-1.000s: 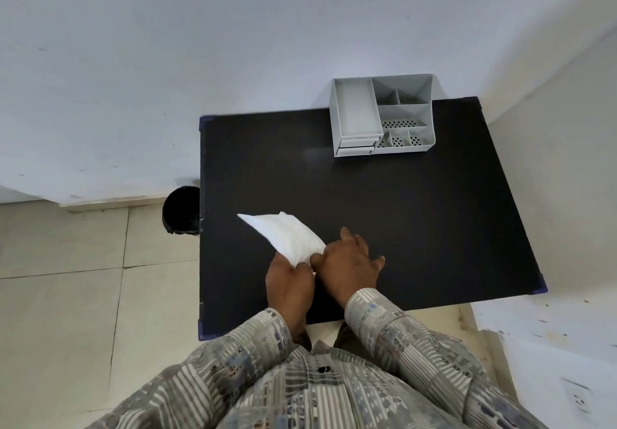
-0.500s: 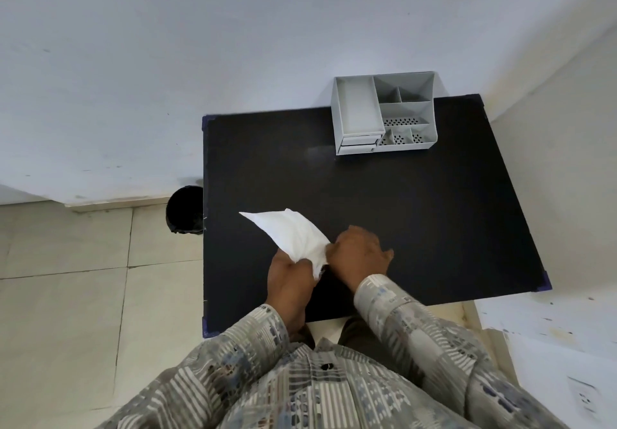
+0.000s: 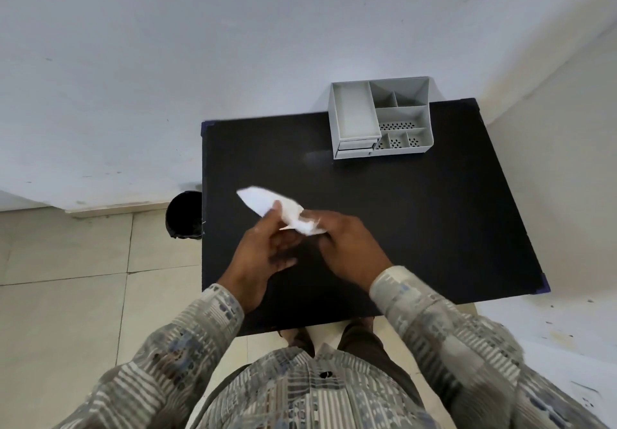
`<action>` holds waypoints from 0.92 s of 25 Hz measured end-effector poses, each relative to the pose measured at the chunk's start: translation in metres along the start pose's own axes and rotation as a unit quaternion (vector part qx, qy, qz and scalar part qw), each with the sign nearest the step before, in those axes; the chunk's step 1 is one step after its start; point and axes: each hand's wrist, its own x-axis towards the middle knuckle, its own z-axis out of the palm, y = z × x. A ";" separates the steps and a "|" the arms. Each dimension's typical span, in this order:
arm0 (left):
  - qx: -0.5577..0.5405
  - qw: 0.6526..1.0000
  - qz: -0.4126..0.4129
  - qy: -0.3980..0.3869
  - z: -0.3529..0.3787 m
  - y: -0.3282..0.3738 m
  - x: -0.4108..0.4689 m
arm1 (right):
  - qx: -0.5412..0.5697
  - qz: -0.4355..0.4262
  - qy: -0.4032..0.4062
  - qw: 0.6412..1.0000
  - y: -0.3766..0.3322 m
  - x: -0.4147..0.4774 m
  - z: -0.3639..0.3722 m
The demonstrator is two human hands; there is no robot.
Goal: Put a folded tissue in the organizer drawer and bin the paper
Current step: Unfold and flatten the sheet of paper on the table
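Observation:
A white tissue (image 3: 267, 203) is lifted above the black table (image 3: 434, 228), held between both hands. My left hand (image 3: 263, 255) pinches its middle from below with the thumb on top. My right hand (image 3: 350, 248) grips its right end. The tissue's pointed free end sticks out to the upper left. A grey desk organizer (image 3: 380, 118) stands at the table's far edge, with two small drawers (image 3: 354, 148) shut at its front left. A black bin (image 3: 185, 214) stands on the floor by the table's left edge.
A pale wall runs behind the table, and another wall closes in on the right. Beige floor tiles lie to the left. My patterned shirt sleeves fill the lower part of the view.
The tissue has come up off the table. Both hands have risen with it, and the right hand has moved from pressing flat to gripping the tissue's end.

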 end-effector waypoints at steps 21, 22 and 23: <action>0.043 0.995 0.007 -0.090 -0.049 0.033 0.033 | 0.717 0.271 -0.118 0.632 0.101 0.003 0.039; 0.039 0.994 -0.004 -0.101 -0.053 0.033 0.032 | 0.723 0.269 -0.121 0.624 0.104 0.003 0.041; 0.045 0.991 -0.012 -0.125 -0.056 0.033 0.029 | 0.725 0.273 -0.125 0.619 0.106 0.002 0.042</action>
